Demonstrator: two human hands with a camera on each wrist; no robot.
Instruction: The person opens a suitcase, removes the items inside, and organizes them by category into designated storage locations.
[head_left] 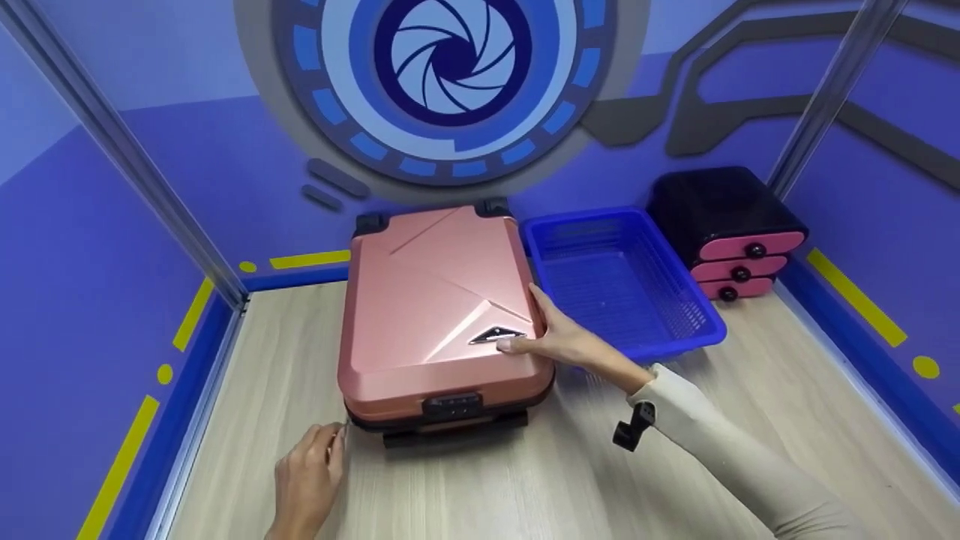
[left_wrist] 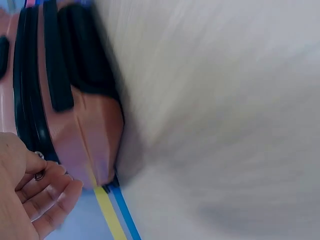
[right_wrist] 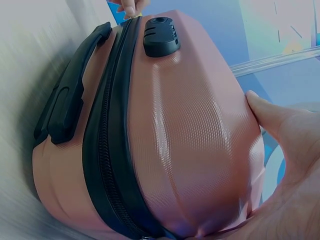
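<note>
A pink hard-shell suitcase [head_left: 442,292] lies flat on the table, its black combination lock [head_left: 452,406] and side handle [right_wrist: 70,90] toward me. At its near left corner my left hand [head_left: 309,469] pinches a small metal zipper pull [left_wrist: 39,175] between thumb and fingers. A black zipper band [right_wrist: 112,145] runs round the case and looks closed along the near side. My right hand [head_left: 559,337] rests on the near right part of the case, thumb on the lid beside the dark logo badge [head_left: 496,335], straight fingers along the right side.
A blue plastic basket [head_left: 645,349] stands just right of the suitcase. Behind it at the right is a black box [head_left: 724,199] with pink drawers. Blue patterned panels [head_left: 187,172] wall in the table at the back and sides.
</note>
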